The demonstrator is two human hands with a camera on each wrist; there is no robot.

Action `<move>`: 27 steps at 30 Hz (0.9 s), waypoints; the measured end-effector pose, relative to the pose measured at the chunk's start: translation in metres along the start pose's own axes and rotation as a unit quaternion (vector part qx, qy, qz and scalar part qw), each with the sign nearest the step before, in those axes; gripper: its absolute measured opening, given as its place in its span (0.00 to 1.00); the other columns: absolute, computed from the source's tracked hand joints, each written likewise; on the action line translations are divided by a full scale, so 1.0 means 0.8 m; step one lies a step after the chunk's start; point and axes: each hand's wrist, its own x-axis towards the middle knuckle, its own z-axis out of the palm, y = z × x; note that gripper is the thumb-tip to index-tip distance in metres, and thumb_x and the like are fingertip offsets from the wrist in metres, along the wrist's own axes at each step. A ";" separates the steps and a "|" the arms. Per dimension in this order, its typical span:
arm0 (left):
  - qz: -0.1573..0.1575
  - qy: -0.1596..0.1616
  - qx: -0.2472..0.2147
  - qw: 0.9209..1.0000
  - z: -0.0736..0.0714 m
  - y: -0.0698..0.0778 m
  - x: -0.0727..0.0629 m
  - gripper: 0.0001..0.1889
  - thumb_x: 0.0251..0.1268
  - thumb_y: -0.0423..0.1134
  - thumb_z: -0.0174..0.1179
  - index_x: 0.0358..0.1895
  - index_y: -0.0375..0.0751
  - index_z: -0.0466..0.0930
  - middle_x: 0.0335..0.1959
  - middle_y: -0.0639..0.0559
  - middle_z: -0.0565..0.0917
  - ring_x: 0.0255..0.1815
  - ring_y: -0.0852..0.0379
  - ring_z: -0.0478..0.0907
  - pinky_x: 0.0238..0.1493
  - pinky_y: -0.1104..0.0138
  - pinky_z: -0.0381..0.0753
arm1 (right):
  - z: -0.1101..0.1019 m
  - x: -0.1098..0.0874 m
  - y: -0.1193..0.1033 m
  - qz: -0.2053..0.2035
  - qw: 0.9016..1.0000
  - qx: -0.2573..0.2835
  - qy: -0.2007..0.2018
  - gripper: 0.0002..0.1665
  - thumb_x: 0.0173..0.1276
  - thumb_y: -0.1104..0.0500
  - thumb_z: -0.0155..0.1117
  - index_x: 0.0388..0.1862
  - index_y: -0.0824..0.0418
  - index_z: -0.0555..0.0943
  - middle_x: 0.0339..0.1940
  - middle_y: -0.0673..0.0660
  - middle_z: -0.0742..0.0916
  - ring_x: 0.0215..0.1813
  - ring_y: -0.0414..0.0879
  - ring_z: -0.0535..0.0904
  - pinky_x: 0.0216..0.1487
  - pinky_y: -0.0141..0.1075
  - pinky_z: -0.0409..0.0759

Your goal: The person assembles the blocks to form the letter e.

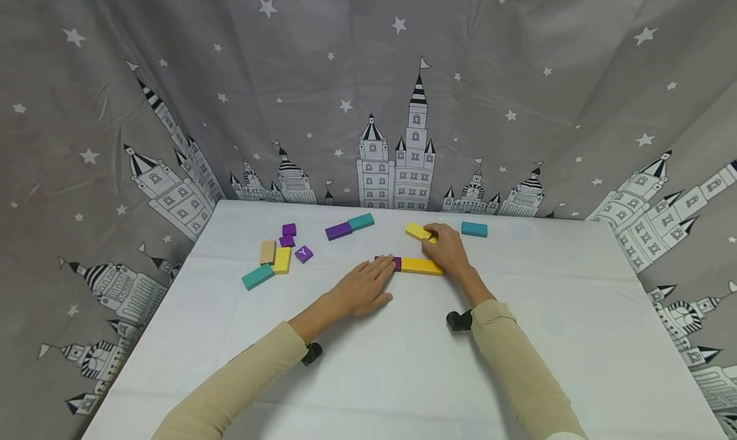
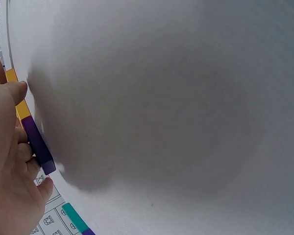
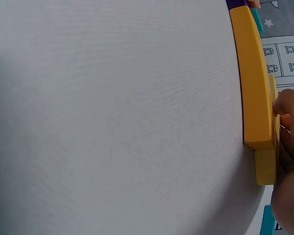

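Note:
My left hand lies with straight fingers over a purple block, hiding most of it. In the left wrist view, the fingertips sit along this purple block. An orange-yellow long block butts against its right end. My right hand pinches a pale yellow block just behind the orange-yellow one. In the right wrist view, the pale yellow block shows beyond the orange-yellow block, under curled fingers; part of it is hidden by the hand.
Behind the hands, a purple block touches a teal block. Another teal block lies at right. On the left are small purple blocks, a tan block, a yellow block and a teal block. A grey curtain stands behind.

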 end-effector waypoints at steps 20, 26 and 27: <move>0.003 0.006 0.007 1.000 0.002 -0.003 0.001 0.38 0.79 0.59 0.43 0.80 0.39 0.47 0.81 0.45 0.47 0.80 0.51 0.44 0.77 0.56 0.49 | 0.001 0.000 0.004 -0.017 1.000 -0.004 -0.007 0.27 0.64 0.63 0.64 0.63 0.67 0.79 0.56 0.64 0.82 0.53 0.55 0.76 0.62 0.47 0.74; 0.003 0.004 0.006 1.000 0.003 -0.003 0.001 0.38 0.79 0.58 0.43 0.80 0.39 0.47 0.81 0.46 0.47 0.80 0.51 0.45 0.77 0.56 0.49 | 0.002 0.000 0.004 -0.018 1.000 -0.006 -0.009 0.27 0.64 0.63 0.63 0.62 0.66 0.79 0.55 0.63 0.83 0.52 0.54 0.76 0.61 0.47 0.74; 0.003 0.004 0.005 1.000 0.003 -0.003 0.001 0.38 0.79 0.58 0.44 0.80 0.39 0.47 0.81 0.46 0.47 0.80 0.51 0.45 0.77 0.56 0.49 | 0.002 0.000 0.004 -0.017 1.000 -0.006 -0.009 0.27 0.63 0.63 0.63 0.63 0.66 0.79 0.55 0.63 0.83 0.52 0.54 0.76 0.61 0.47 0.74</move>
